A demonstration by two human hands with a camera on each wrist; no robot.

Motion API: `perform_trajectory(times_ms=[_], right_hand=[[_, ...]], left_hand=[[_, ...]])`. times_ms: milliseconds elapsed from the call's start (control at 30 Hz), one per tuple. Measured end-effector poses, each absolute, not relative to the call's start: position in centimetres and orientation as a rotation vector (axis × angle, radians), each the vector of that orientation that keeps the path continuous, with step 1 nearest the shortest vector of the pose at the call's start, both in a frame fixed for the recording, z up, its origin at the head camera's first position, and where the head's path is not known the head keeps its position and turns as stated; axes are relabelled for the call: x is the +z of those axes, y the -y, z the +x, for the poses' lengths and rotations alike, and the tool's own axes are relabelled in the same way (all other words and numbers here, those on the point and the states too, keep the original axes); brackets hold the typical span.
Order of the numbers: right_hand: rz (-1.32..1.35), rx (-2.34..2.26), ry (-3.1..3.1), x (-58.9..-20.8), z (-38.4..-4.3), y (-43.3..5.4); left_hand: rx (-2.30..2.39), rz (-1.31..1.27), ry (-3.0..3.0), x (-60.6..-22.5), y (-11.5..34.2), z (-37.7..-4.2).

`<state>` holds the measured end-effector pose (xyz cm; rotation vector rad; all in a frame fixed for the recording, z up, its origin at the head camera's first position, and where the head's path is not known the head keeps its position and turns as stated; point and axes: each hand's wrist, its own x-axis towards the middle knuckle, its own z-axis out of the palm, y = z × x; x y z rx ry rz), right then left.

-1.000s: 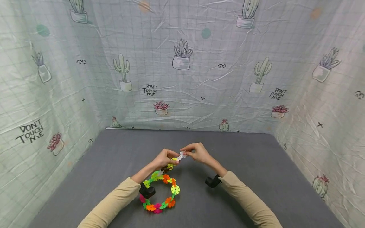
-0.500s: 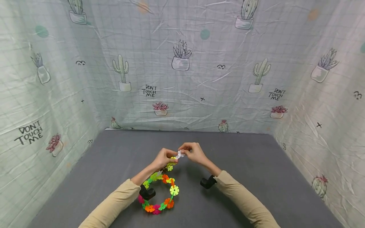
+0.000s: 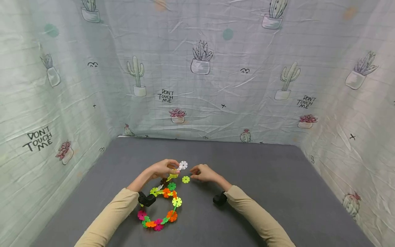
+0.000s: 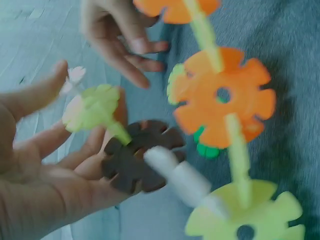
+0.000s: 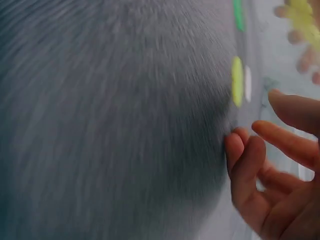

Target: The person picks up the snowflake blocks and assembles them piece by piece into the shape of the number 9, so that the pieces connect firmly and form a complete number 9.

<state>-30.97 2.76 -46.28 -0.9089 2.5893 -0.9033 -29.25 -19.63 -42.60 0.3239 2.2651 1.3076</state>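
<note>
My left hand [image 3: 162, 168] pinches the upper end of a chain of slotted flower-shaped plastic discs. A white disc [image 3: 183, 165] sticks out past its fingertips, with a yellow disc [image 3: 174, 174] just below. In the left wrist view a brown disc [image 4: 135, 172] hangs beside the palm, joined to further pieces. The chain runs down into a ring of colourful discs [image 3: 172, 216] on the table. Apart from it, my right hand [image 3: 204, 173] has loosely bent fingers with nothing between them. Close to its fingertips lies a loose yellow-green disc [image 3: 186, 179].
A loose green disc [image 3: 171, 186] lies between the ring and the yellow-green one. The grey table [image 3: 262, 192] reaches back to a cactus-print cloth [image 3: 234, 92] that surrounds it on the back and sides. Each wrist bears a black camera [image 3: 220, 198].
My right hand has let go of the white disc and moved lower, away from the chain. The left hand has shifted left with the chain, and loose discs on the table now show.
</note>
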Motion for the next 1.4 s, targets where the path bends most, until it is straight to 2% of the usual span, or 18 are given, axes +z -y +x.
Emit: perform_trajectory(times_ms=[233,433,600,800,1400], right_hand=[[-0.965,-0.576,-2.735,-46.7,-30.5,-0.8],[-0.812,-1.105,-2.614,-46.1,-30.8,-3.0],[-0.647,-1.434,-2.441,-42.8,-30.8,-5.9],[-0.584,-1.465,-2.391,-39.8,-29.9,-6.6],[-0.383,-1.654,-2.400,-40.8,-30.2,-6.3]], left_hand=[[1.332,0.295,-2.213,-41.8,19.2,-29.6],[1.354,0.385,-2.311,-42.1,17.5,-29.5],[1.385,0.531,-2.349,-42.4,16.0,-29.4],[1.426,0.566,-2.388,-42.4,14.8,-29.3],[1.557,0.552,-2.438,-42.7,14.0,-28.7]])
